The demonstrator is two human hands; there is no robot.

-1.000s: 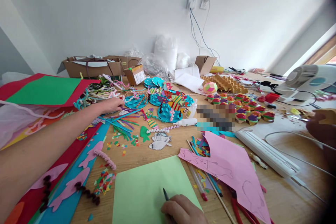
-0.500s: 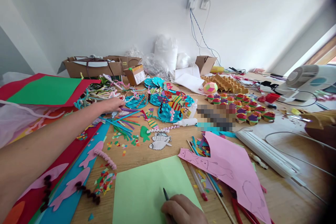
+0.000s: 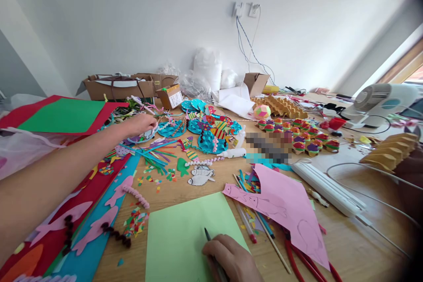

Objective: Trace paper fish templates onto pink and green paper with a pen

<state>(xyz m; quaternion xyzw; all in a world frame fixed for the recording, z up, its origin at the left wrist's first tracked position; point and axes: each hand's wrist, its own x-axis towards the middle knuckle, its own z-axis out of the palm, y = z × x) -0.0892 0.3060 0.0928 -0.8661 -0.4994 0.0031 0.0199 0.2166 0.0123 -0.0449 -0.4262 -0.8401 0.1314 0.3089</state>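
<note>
My right hand (image 3: pixel 233 259) is closed round a dark pen (image 3: pixel 207 234), resting on a light green sheet of paper (image 3: pixel 178 233). The pen's tip points away from me, just above the paper. My left arm reaches far forward across the left side, and my left hand (image 3: pixel 142 124) is closed among pipe cleaners (image 3: pixel 123 116) and paper scraps. What its fingers hold, if anything, is hidden. Close to it lie blue and purple strips (image 3: pixel 160 152) and a turquoise painted egg-carton disc (image 3: pixel 172 128). Right of the green sheet lies pink paper (image 3: pixel 280 198) with fish outlines drawn on it.
Paper fish (image 3: pixel 200 179), confetti scraps (image 3: pixel 137 221) and a glue bottle (image 3: pixel 233 153) lie mid-table. A white power strip (image 3: pixel 327 187) and fan (image 3: pixel 380 101) stand right. At the right edge, a dark, blurred shape, possibly another person's hand, is beside an egg carton (image 3: pixel 391 152).
My left hand has lifted slightly from the strips and moved back a little. The egg carton at the right edge has come further into view. My right hand keeps the pen on the green sheet.
</note>
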